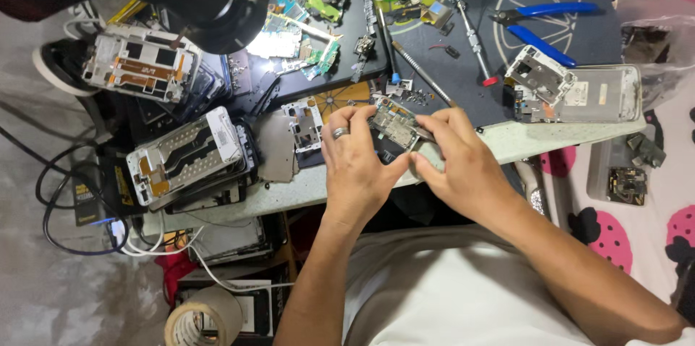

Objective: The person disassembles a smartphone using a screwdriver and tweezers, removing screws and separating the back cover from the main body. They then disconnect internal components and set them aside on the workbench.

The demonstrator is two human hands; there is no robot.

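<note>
The phone part (392, 127) sits slantwise between both hands, the left hand (356, 169) and right hand (457, 165) each pinching an end, just under the screwdriver (422, 74) on the desk (521, 137)

Workbench (304, 194) from my feed: dark mat (565, 35) on top, blue-handled pliers (550, 24), screwdriver (474, 42), opened phone frames stacked left (188, 158), another phone shell (579, 89) right, loose circuit boards (304, 20) at back.

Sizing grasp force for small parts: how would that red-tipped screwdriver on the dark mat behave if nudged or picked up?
The screwdriver looks like a slim round metal shaft, so it is probably stiff and light. Lying flat on the mat, it would likely roll if pushed sideways. The smooth shaft may be slippery in a pinch. Neither the left hand nor the right hand touches it.
</note>
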